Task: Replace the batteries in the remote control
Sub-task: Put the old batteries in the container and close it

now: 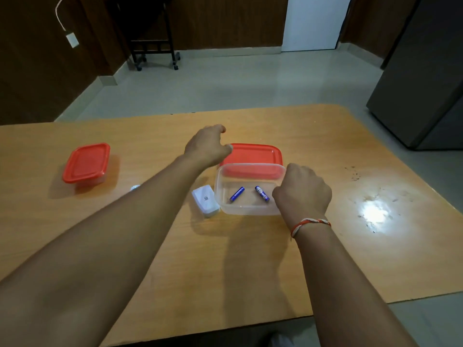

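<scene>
At table centre, the right hand [302, 194] curls against the tub's [248, 209] right wall; whether it grips the rim I cannot tell. Left hand [208, 146] hangs loosely curled, empty, at 11 o'clock of the tub, by the red lid [253, 155]. Two batteries [237, 194] lie inside. A white remote [205, 200] (face down, I think) touches the tub at 9 o'clock. Swap barely begun: batteries still untaken. Right fingertips hidden; remote's cover unclear.

a clear rectangular plastic tub [246, 207] holds two blue cylindrical batteries [237, 194] [262, 193]; behind it lies a flat red plastic lid [253, 155]. a white plastic remote [205, 201] sits on the orange-brown wood-grain table [225, 259]. red-and-white twisted thread wristband [310, 224]. a red-lidded clear plastic box [86, 163].
</scene>
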